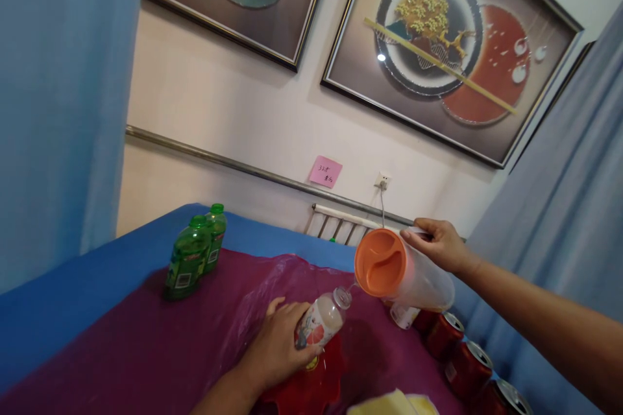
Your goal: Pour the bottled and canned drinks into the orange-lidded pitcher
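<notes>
My left hand (280,343) is wrapped round a small clear bottle (322,321) with a printed label, its open mouth leaning to the right. Under it lies a red plate with a scalloped rim (333,373). My right hand (440,243) grips the handle of a translucent plastic pitcher (428,279) with an orange lid (380,263). The pitcher is tipped so that its lid faces left, close to the bottle's mouth. A thin stream of clear liquid runs between the lid's edge and the bottle mouth.
Two green bottles (189,259) stand at the left on the purple sheet (146,337) covering the blue table. Several red cans (467,366) line the right side, near a white cup-like item (403,316). A yellow cloth (389,404) lies at the front edge.
</notes>
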### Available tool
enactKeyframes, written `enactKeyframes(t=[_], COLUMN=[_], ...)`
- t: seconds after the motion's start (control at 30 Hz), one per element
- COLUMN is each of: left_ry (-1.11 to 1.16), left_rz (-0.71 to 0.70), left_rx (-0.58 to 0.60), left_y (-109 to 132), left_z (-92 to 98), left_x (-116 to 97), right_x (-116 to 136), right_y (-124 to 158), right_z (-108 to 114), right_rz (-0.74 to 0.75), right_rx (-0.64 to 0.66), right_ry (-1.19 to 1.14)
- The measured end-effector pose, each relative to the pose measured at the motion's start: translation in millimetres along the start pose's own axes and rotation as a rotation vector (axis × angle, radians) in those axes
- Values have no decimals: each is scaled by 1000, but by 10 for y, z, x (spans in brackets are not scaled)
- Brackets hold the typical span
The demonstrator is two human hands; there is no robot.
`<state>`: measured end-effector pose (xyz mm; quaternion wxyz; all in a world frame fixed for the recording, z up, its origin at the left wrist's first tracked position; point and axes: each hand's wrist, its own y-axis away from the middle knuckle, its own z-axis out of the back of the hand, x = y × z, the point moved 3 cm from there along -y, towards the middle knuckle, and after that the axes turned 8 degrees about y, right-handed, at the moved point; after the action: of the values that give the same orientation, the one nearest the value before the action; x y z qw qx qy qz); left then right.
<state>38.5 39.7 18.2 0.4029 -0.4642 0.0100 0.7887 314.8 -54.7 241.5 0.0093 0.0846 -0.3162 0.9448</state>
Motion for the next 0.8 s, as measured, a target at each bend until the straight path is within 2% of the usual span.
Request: enactKeyframes(t=[0.5,0.8], left_ry=[-2,-4], left_rz=[7,12], left_rx=[0,-2], left_y=[-8,-18], left_z=[1,-3], left_x=[-16,-7], right_x=[-2,-62], right_y=[39,179], right_z=[-34,-255], right_rz=[-24,-44], right_rx=[32,14], right_ry=[21,-49])
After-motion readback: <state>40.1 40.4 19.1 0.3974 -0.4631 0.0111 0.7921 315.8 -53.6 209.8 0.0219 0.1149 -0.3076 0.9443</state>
